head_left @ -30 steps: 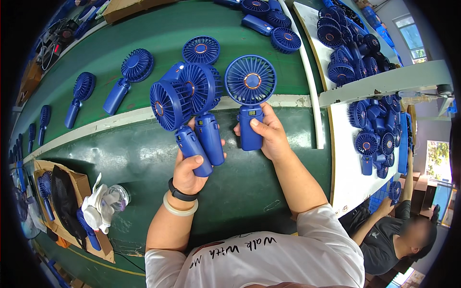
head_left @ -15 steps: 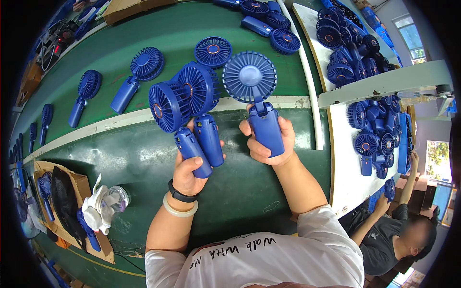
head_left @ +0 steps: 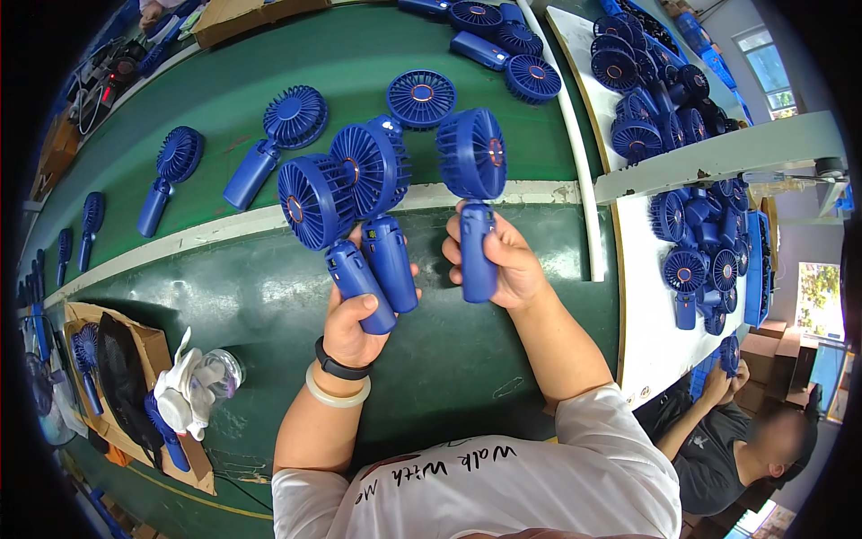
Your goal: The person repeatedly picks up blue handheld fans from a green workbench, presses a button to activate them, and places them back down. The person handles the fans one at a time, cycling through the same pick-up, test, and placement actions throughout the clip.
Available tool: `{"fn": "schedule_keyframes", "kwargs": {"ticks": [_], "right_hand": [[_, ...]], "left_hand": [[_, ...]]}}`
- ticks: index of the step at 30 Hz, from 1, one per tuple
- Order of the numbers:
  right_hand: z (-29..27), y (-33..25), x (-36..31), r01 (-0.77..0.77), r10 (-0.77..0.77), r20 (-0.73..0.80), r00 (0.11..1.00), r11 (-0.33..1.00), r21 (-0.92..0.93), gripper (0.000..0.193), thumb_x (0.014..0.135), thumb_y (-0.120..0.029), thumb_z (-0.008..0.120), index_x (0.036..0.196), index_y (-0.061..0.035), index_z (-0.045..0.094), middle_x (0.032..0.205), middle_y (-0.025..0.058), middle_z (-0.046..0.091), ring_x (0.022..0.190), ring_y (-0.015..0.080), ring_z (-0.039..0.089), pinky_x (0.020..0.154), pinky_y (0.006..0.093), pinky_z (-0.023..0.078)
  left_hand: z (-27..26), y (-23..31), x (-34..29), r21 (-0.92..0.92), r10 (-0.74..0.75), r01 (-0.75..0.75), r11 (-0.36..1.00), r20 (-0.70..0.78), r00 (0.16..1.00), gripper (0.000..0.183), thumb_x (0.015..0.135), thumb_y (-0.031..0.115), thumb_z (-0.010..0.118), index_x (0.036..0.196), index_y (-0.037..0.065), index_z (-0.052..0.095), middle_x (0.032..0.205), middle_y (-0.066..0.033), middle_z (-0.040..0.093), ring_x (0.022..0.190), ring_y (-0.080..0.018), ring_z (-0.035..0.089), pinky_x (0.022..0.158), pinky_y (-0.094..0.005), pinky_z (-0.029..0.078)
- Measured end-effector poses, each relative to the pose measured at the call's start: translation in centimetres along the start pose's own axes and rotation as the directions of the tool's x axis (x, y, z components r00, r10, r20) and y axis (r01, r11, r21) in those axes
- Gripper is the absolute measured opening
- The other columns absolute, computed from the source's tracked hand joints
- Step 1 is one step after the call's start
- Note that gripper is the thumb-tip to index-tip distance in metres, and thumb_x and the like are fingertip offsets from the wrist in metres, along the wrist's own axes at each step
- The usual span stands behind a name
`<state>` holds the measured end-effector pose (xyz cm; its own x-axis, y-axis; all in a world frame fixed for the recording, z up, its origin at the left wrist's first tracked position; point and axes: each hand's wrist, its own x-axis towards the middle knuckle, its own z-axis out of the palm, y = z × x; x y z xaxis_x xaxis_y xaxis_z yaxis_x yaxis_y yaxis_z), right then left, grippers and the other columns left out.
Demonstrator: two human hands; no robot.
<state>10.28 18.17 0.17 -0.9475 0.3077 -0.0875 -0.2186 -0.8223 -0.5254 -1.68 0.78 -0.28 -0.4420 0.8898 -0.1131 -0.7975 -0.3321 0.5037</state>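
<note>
While the left hand [head_left: 350, 322] grips two fans [head_left: 361, 280], the right hand [head_left: 512, 268] encloses another fan's handle [head_left: 477, 260].

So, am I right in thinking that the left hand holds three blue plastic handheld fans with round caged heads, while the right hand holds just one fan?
Not quite: the left hand holds two blue plastic handheld fans with round caged heads, not three, as the head view shows. The right hand does hold just one fan.
</note>
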Motion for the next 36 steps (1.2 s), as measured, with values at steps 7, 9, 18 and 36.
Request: {"fn": "schedule_keyframes", "kwargs": {"ticks": [7, 9, 18, 36], "right_hand": [[0.9, 0.0, 0.1, 0.008, -0.126, -0.219, 0.967, 0.882, -0.471, 0.043, 0.087, -0.014, 0.06, 0.124, -0.0014, 0.043, 0.1, 0.0105, 0.06, 0.086, 0.0185, 0.062, 0.075, 0.0331, 0.053], [1.0, -0.2, 0.0, 0.016, -0.148, -0.207, 0.967, 0.847, -0.532, 0.04, 0.086, -0.011, 0.059, 0.123, -0.0004, 0.046, 0.101, 0.0109, 0.061, 0.086, 0.0183, 0.063, 0.076, 0.0317, 0.052], [0.7, -0.2, 0.1, 0.007, -0.159, -0.222, 0.962, 0.826, -0.563, 0.036, 0.084, -0.008, 0.058, 0.118, 0.0001, 0.049, 0.099, 0.0101, 0.062, 0.087, 0.0166, 0.062, 0.078, 0.0308, 0.051], [1.0, -0.1, 0.2, -0.004, -0.155, -0.252, 0.955, 0.844, -0.536, 0.032, 0.085, -0.008, 0.058, 0.114, 0.0002, 0.049, 0.1, 0.01, 0.062, 0.088, 0.0173, 0.062, 0.079, 0.032, 0.051]], "left_hand": [[0.1, 0.1, 0.0, 0.005, 0.001, -0.001, 1.0, 0.009, 1.0, 0.082, 0.073, 0.015, 0.066, 0.143, 0.02, 0.024, 0.136, -0.0176, 0.038, 0.112, -0.0311, 0.053, 0.087, -0.0473, 0.049], [0.1, 0.0, 0.0, 0.004, 0.002, -0.002, 1.0, 0.002, 1.0, 0.083, 0.072, 0.015, 0.066, 0.143, 0.02, 0.023, 0.136, -0.018, 0.037, 0.113, -0.0317, 0.052, 0.087, -0.0474, 0.049], [0.0, -0.1, -0.1, 0.073, 0.005, -0.004, 0.997, -0.009, 1.0, 0.087, 0.07, 0.012, 0.065, 0.144, 0.018, 0.02, 0.135, -0.0194, 0.037, 0.113, -0.0329, 0.052, 0.088, -0.047, 0.051], [1.1, 0.0, -0.3, 0.086, 0.015, -0.014, 0.996, -0.015, 1.0, 0.088, 0.069, 0.007, 0.073, 0.141, 0.009, 0.022, 0.126, -0.013, 0.044, 0.113, -0.0311, 0.052, 0.088, -0.0483, 0.051]]}}
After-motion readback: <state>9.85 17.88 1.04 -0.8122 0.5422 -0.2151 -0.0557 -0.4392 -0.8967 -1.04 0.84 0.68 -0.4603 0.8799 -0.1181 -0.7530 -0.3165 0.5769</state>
